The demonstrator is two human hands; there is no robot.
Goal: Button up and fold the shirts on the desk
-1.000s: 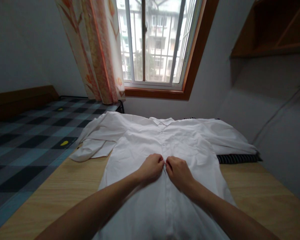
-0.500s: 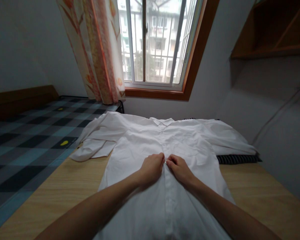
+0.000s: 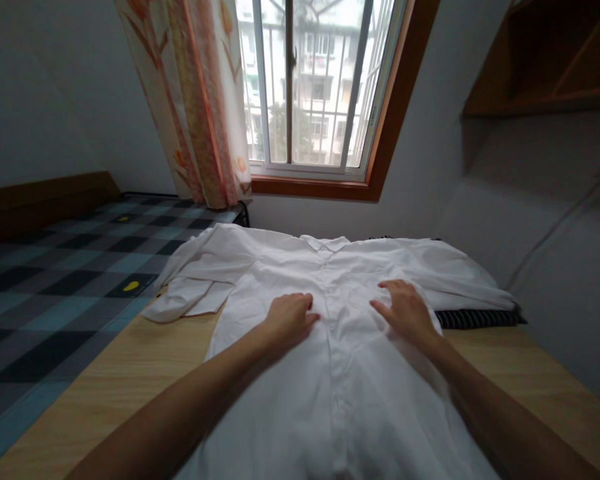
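Observation:
A white button-up shirt (image 3: 340,373) lies face up on a light wooden table (image 3: 130,373), collar toward the window and sleeves spread to both sides. My left hand (image 3: 289,316) rests flat on the shirt's front, left of the button line, fingers stretched out. My right hand (image 3: 405,308) lies flat on the shirt's right chest, fingers spread. Neither hand holds anything.
A dark striped cloth (image 3: 480,317) shows under the shirt's right sleeve. A bed with a blue and black checked cover (image 3: 55,280) stands to the left. Behind are a window (image 3: 305,87) with a flowered curtain (image 3: 195,100) and a wooden shelf (image 3: 545,60) at upper right.
Both hands were pinched together at the shirt's button line. They have let go and moved apart, the right one farther to the right, and now lie flat on the cloth.

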